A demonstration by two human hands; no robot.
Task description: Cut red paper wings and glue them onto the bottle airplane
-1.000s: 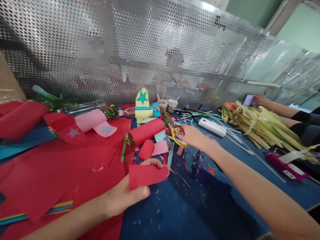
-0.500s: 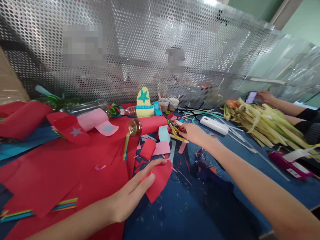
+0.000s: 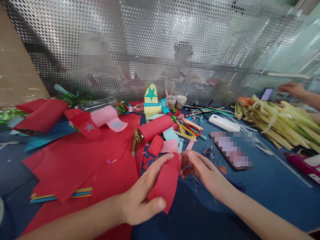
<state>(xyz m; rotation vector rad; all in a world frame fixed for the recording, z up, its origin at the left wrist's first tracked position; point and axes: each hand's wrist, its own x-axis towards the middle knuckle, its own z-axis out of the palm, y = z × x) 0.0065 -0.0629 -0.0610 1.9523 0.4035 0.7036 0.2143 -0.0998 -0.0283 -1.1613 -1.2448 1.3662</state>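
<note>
A curved piece of red paper (image 3: 168,183) with a rounded top stands between my two hands. My left hand (image 3: 140,196) is around its left side, the index finger along the upper part and the thumb over the lower corner; the other fingers are mostly hidden. At the paper's upper right edge, my right hand (image 3: 202,168) has its fingers curled in against it. Beyond my hands lie scissors (image 3: 188,130) with yellow and red handles. A small red paper piece (image 3: 155,146) and a pink paper strip (image 3: 169,146) lie just past the left fingertips.
Red paper sheets (image 3: 75,160) cover the left. Red-wrapped bottles (image 3: 155,128), a yellow paper shape with a green star (image 3: 151,96) and small cups (image 3: 171,102) stand behind. To the right are a phone (image 3: 230,150), a white device (image 3: 224,123), corn husks (image 3: 280,116) and another person's hand (image 3: 291,89).
My right hand has let go of the scissors and come back to the red paper. My left hand has closed around the paper, which is now raised and curved. The phone is uncovered.
</note>
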